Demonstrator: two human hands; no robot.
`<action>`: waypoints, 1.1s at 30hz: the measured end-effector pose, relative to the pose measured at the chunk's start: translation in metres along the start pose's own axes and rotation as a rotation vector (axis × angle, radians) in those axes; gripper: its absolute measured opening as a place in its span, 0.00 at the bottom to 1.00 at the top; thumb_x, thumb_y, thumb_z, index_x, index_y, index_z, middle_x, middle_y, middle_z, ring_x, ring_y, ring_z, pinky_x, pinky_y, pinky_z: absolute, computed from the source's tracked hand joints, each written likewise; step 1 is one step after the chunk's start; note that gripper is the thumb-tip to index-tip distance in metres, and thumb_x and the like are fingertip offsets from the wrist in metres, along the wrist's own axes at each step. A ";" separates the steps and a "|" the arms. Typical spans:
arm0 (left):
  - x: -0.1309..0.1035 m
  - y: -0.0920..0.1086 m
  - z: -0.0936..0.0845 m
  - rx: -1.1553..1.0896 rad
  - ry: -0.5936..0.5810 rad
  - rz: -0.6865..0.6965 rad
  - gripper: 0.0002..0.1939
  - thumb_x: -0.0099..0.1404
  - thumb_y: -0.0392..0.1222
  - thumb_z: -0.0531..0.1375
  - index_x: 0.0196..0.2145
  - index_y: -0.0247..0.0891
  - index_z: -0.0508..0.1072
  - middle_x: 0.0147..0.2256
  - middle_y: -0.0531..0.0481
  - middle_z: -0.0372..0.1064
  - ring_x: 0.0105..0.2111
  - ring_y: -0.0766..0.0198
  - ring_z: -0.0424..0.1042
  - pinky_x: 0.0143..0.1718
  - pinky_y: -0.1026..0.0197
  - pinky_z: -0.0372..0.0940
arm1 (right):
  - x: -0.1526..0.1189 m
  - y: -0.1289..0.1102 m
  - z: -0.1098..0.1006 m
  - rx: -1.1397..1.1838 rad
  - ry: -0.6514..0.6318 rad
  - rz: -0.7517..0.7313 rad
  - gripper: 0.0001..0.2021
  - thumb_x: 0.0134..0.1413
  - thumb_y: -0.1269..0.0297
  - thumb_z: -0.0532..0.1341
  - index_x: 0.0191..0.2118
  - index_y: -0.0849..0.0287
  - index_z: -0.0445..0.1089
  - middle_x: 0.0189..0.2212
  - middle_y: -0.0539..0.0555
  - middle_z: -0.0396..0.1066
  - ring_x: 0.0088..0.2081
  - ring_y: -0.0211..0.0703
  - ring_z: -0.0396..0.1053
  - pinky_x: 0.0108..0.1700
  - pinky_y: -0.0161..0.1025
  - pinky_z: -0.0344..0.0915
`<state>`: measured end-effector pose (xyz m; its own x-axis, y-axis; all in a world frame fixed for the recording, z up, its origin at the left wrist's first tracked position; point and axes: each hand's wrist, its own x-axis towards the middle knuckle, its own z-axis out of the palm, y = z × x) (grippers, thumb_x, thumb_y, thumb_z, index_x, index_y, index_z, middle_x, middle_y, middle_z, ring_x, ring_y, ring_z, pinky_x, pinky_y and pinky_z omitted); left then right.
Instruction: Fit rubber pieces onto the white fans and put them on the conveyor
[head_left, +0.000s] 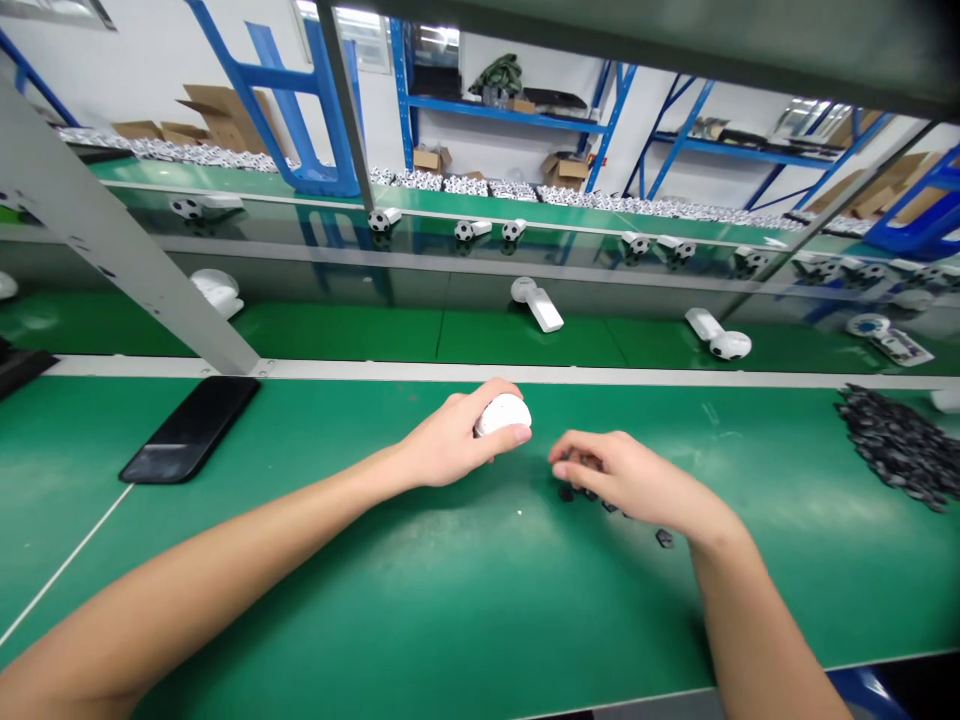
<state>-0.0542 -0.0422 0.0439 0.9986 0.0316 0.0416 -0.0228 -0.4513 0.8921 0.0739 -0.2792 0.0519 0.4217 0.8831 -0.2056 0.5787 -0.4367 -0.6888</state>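
At the far left of the green counter (375,620), a dark object (22,367) is cut off by the picture's edge. Next lies a black phone (191,432), and beyond it a grey post (135,225) partly hides a white piece (217,292). Near the middle, the left hand (454,440) has its grip closed around a white rounded part (504,414), held above the counter; fingers and palm cover its left side and underside. Just right of it, the right hand (630,475) hangs with fingers curled, covering some of the small black pieces (566,494) below; I cannot tell whether its grip pinches one. A single black chip (664,538) lies near the wrist. At the far right, a heap of dark pieces (900,445) runs out of view, its single shapes hard to separate.
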 end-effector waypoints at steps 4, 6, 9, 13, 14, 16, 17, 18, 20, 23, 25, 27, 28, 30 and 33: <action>-0.007 -0.002 0.002 0.099 0.056 0.051 0.24 0.71 0.61 0.59 0.55 0.43 0.67 0.33 0.51 0.74 0.27 0.62 0.72 0.28 0.62 0.64 | -0.002 0.018 -0.005 -0.157 -0.101 0.088 0.05 0.61 0.57 0.66 0.38 0.51 0.75 0.25 0.47 0.74 0.28 0.43 0.70 0.28 0.36 0.57; -0.011 -0.004 0.006 0.186 0.157 0.119 0.26 0.70 0.59 0.61 0.59 0.43 0.65 0.40 0.47 0.76 0.33 0.59 0.75 0.34 0.59 0.67 | 0.001 0.020 -0.002 -0.180 -0.119 0.116 0.04 0.60 0.59 0.66 0.36 0.51 0.75 0.24 0.47 0.74 0.29 0.43 0.70 0.27 0.37 0.55; -0.012 -0.013 0.013 0.274 0.269 0.325 0.33 0.67 0.55 0.67 0.63 0.43 0.61 0.56 0.40 0.72 0.51 0.49 0.75 0.51 0.50 0.68 | 0.003 0.017 0.002 -0.188 -0.138 0.117 0.03 0.58 0.62 0.65 0.34 0.53 0.74 0.24 0.48 0.73 0.29 0.43 0.70 0.27 0.37 0.54; -0.006 -0.032 0.021 0.372 0.259 0.503 0.38 0.66 0.46 0.69 0.67 0.45 0.57 0.64 0.39 0.66 0.64 0.47 0.66 0.63 0.45 0.61 | 0.005 0.010 0.005 -0.131 -0.193 0.043 0.04 0.55 0.70 0.62 0.32 0.54 0.67 0.23 0.45 0.70 0.26 0.39 0.63 0.27 0.36 0.55; -0.004 -0.037 0.022 0.387 0.255 0.516 0.38 0.66 0.45 0.69 0.68 0.46 0.57 0.64 0.40 0.66 0.64 0.48 0.67 0.63 0.45 0.62 | 0.005 0.008 0.006 -0.125 -0.183 0.011 0.05 0.54 0.72 0.61 0.32 0.54 0.65 0.23 0.44 0.68 0.26 0.38 0.62 0.27 0.35 0.55; -0.001 -0.044 0.024 0.413 0.267 0.543 0.36 0.66 0.45 0.69 0.67 0.46 0.59 0.63 0.41 0.68 0.63 0.48 0.67 0.62 0.45 0.62 | 0.005 0.004 0.008 -0.119 -0.139 -0.048 0.07 0.53 0.74 0.59 0.34 0.53 0.65 0.22 0.42 0.65 0.25 0.37 0.59 0.28 0.35 0.54; -0.001 -0.046 0.025 0.425 0.285 0.547 0.35 0.66 0.46 0.69 0.66 0.46 0.61 0.62 0.41 0.69 0.63 0.47 0.67 0.62 0.44 0.63 | 0.005 0.002 0.009 -0.112 -0.122 -0.068 0.08 0.53 0.74 0.59 0.36 0.53 0.66 0.22 0.42 0.65 0.25 0.37 0.59 0.28 0.35 0.54; -0.001 -0.047 0.026 0.435 0.307 0.537 0.35 0.65 0.46 0.69 0.65 0.45 0.62 0.61 0.41 0.69 0.62 0.47 0.67 0.62 0.44 0.63 | 0.005 0.000 0.009 -0.097 -0.115 -0.079 0.09 0.54 0.74 0.59 0.37 0.52 0.67 0.21 0.42 0.65 0.25 0.37 0.60 0.28 0.35 0.54; -0.002 -0.047 0.028 0.434 0.351 0.487 0.36 0.63 0.47 0.70 0.65 0.44 0.63 0.59 0.40 0.68 0.59 0.47 0.67 0.60 0.44 0.65 | 0.006 -0.001 0.010 -0.042 -0.127 -0.070 0.08 0.58 0.72 0.59 0.40 0.51 0.70 0.22 0.42 0.69 0.25 0.38 0.63 0.28 0.35 0.57; -0.004 -0.046 0.031 0.374 0.350 0.384 0.37 0.62 0.48 0.71 0.64 0.44 0.64 0.57 0.40 0.68 0.55 0.49 0.71 0.55 0.49 0.69 | 0.005 -0.001 0.009 0.070 -0.121 -0.024 0.08 0.64 0.62 0.62 0.46 0.51 0.76 0.35 0.48 0.82 0.35 0.43 0.76 0.36 0.36 0.67; -0.006 -0.047 0.033 0.335 0.325 0.289 0.36 0.61 0.50 0.71 0.63 0.46 0.63 0.55 0.43 0.71 0.50 0.51 0.75 0.51 0.51 0.71 | 0.004 -0.001 0.007 0.111 -0.090 -0.017 0.13 0.66 0.56 0.64 0.52 0.50 0.78 0.45 0.51 0.83 0.44 0.48 0.79 0.45 0.39 0.70; -0.007 -0.048 0.034 0.297 0.299 0.190 0.37 0.62 0.52 0.70 0.64 0.47 0.61 0.51 0.45 0.75 0.42 0.54 0.78 0.44 0.53 0.72 | 0.003 -0.003 0.007 0.126 -0.050 -0.027 0.14 0.68 0.55 0.62 0.53 0.50 0.79 0.47 0.52 0.83 0.46 0.49 0.80 0.48 0.40 0.71; -0.007 -0.048 0.035 0.274 0.291 0.157 0.37 0.62 0.52 0.69 0.64 0.47 0.59 0.49 0.46 0.76 0.39 0.55 0.78 0.42 0.54 0.72 | 0.003 -0.004 0.008 0.137 -0.025 -0.027 0.14 0.69 0.55 0.61 0.52 0.50 0.81 0.46 0.52 0.83 0.44 0.49 0.80 0.46 0.40 0.72; -0.008 -0.048 0.036 0.232 0.274 0.144 0.37 0.63 0.49 0.68 0.65 0.47 0.57 0.50 0.47 0.76 0.39 0.56 0.78 0.40 0.56 0.71 | 0.003 -0.008 0.011 0.186 0.043 -0.010 0.13 0.68 0.54 0.62 0.48 0.51 0.83 0.40 0.52 0.84 0.39 0.48 0.80 0.42 0.40 0.72; -0.008 -0.048 0.037 0.225 0.265 0.187 0.39 0.63 0.45 0.67 0.67 0.48 0.56 0.55 0.46 0.75 0.47 0.54 0.78 0.46 0.55 0.71 | 0.006 -0.014 0.021 0.304 0.163 0.015 0.12 0.63 0.51 0.67 0.41 0.52 0.83 0.32 0.51 0.83 0.35 0.46 0.78 0.38 0.38 0.71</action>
<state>-0.0594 -0.0539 -0.0165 0.9307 0.1459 0.3354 -0.1634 -0.6545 0.7382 0.0538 -0.2641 0.0452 0.5488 0.8273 -0.1201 0.3476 -0.3565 -0.8672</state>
